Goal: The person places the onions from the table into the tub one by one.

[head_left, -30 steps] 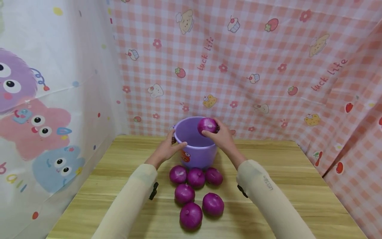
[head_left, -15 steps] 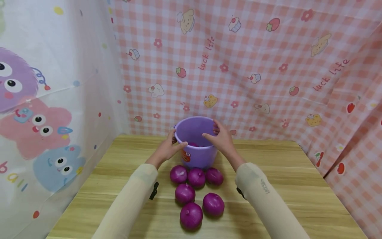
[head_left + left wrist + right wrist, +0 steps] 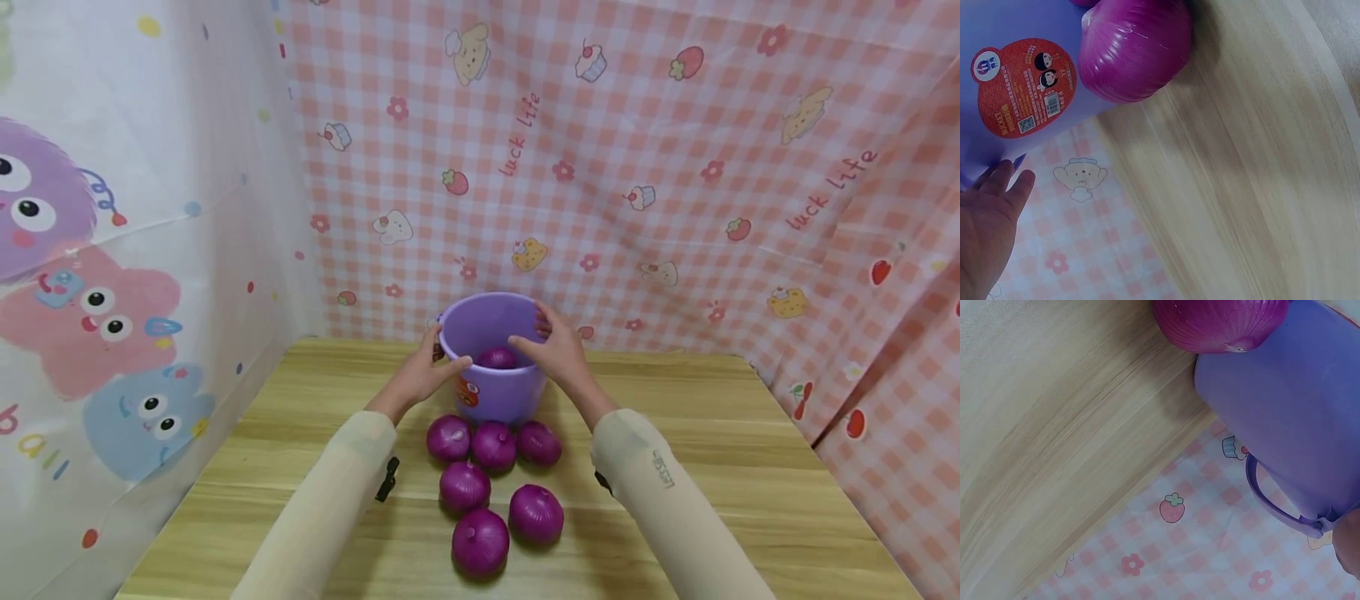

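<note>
In the head view, a purple bucket stands at the back of the table, with a red onion inside. My left hand holds the bucket's left rim, thumb over the edge and fingers along the outer wall. At the right rim, my right hand is spread over the opening, its thumb and fingers apart with no onion between them. Just in front of the bucket are three red onions in a row, the middle one among them. Closer to me sit three more, including the nearest onion.
The wooden table ends at a pink checked curtain behind the bucket. A white cartoon curtain hangs on the left. On the bucket's right side, its purple handle hangs down in the right wrist view.
My right hand has let go of the onion, which has dropped into the bucket. The left hand has stayed at the rim, and the onions on the table have not moved.
</note>
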Available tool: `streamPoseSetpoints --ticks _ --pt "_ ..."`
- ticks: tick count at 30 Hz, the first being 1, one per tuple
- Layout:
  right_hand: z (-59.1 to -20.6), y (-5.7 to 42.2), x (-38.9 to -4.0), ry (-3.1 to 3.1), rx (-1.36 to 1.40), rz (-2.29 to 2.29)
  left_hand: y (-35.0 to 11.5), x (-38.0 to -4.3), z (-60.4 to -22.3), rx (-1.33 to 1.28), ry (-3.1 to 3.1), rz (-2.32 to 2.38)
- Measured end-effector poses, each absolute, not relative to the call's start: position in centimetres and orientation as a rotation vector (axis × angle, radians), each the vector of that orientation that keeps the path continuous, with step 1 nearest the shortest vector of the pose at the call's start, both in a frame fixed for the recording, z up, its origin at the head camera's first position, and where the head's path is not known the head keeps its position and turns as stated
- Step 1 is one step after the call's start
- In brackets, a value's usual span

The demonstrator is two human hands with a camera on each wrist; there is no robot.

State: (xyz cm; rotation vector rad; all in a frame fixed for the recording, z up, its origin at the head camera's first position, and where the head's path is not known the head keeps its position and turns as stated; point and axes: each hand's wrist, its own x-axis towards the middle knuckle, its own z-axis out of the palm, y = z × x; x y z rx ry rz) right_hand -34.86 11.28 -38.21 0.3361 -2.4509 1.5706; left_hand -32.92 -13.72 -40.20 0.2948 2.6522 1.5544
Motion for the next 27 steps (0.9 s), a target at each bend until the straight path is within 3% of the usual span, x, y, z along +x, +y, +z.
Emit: streamPoseSetpoints --ticks 27 --pt "-37.90 11.45 -34.68 -2.457 0.326 1.598 -13.66 -32.88 -40.04 0.309 2.657 1.525"
